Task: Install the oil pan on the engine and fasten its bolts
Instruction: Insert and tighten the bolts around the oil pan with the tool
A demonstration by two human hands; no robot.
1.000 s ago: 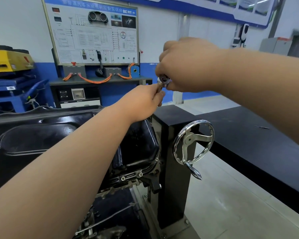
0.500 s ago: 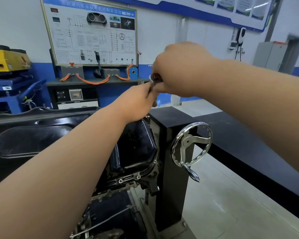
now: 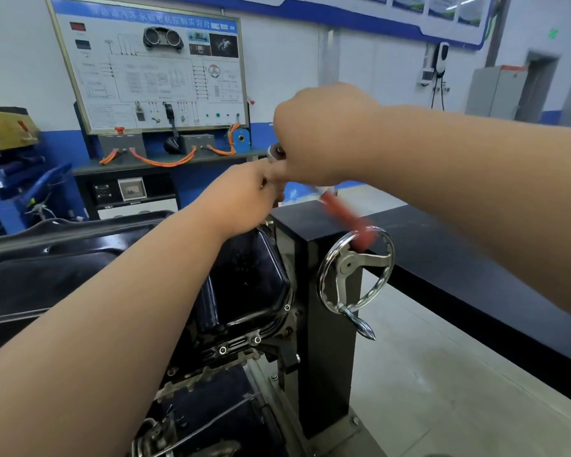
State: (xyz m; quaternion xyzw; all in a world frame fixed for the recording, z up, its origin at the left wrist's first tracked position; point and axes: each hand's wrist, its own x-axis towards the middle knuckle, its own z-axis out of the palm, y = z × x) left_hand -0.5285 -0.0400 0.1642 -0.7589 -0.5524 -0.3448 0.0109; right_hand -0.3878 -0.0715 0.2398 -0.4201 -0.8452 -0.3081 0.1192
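Both hands meet above the far corner of the black oil pan, which sits on the engine held in a black stand. The right hand has its grip closed around the chrome head of a ratchet wrench, whose red handle streaks down and to the right in a blur, ending in front of the stand's metal handwheel. The left hand lies just below, its grip pinched shut on the tool's shaft under the ratchet head (the socket and whatever bolt it meets are hidden behind the fingers). Along the pan's near flange, three bolt heads show seated in their holes. A long dark worktop runs along the right side, and a wiring training board stands against the far wall.
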